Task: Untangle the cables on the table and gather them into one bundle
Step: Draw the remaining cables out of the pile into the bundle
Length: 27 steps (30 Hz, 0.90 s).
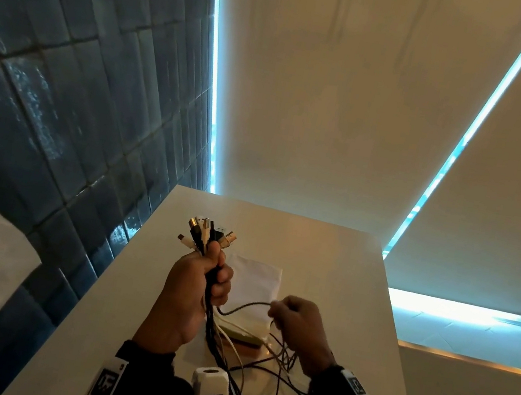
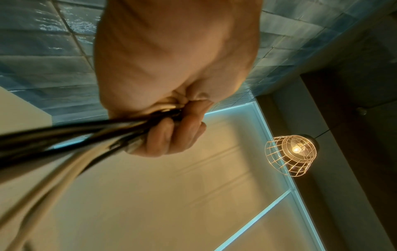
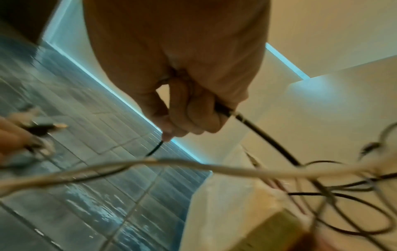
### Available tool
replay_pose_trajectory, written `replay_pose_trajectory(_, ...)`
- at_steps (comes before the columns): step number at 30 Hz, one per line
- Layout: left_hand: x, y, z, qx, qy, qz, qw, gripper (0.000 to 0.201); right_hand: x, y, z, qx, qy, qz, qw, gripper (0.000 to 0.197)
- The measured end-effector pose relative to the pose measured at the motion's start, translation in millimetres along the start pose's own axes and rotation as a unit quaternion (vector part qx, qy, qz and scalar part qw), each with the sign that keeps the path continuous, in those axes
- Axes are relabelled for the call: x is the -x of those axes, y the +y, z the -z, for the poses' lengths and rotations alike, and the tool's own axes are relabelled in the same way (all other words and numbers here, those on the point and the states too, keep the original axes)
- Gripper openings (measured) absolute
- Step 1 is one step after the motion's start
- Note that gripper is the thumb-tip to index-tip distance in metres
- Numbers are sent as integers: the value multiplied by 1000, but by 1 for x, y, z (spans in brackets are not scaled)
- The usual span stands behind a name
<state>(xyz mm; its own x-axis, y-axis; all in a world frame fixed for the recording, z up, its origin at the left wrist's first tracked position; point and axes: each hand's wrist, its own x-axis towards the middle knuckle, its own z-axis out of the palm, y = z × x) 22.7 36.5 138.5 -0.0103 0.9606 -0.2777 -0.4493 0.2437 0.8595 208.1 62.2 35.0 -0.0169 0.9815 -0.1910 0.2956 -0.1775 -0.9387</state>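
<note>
The gathering step is well along, by the look of it: the left hand [image 1: 198, 287] is clenched around a sheaf of cables [image 1: 210, 334], held above the desk [image 1: 341, 281], with the plug ends [image 1: 207, 233] fanned out just above the fist. The right hand [image 1: 295, 325], beside the left hand and a little lower, has its fingers curled around one dark cable [image 1: 246, 308] that loops back to the sheaf below the left fist. The right wrist view shows the same cord running out of the closed fingers [image 3: 193, 108] toward the loose tangle.

The sheaf's long axis runs near upright, plugs pointing up and away from the person, tails dropping below the left hand onto the desk, where they splay into crossed loops [image 1: 278, 367] near the right wrist. A white cloth or paper [image 1: 254, 283] lies on the desk behind the left hand.

The next move likely calls for drawing the dark cable free of those loops with a steady pull along its length, then laying it against the sheaf. The left grip must hold firm so the plugs stay level.
</note>
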Motion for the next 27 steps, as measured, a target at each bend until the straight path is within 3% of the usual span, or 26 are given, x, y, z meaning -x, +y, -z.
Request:
replay_pose_trajectory(3,0,-3,-4,-25,18,18,999,34,9,-40,1,-84,29,39,995,22)
replay_pose_trajectory(7,1,-6,-8,-45,31,19,998,31,34,-84,1,-187,-50,130,973,18)
replay_pose_trajectory(11,4,-6,-11,-14,36,0,999,31,45,-94,1,-158,-118,186,963,16)
replay_pose_trajectory(16,6,-5,-15,131,-40,-3,991,32,47,-85,2,-102,-207,178,957,19)
replay_pose_trajectory(22,7,-4,-17,170,-51,-64,982,32,39,-66,6,-99,-140,163,972,20)
replay_pose_trajectory(27,8,-2,-9,151,-62,-69,984,27,37,-49,10,-99,-163,141,971,17)
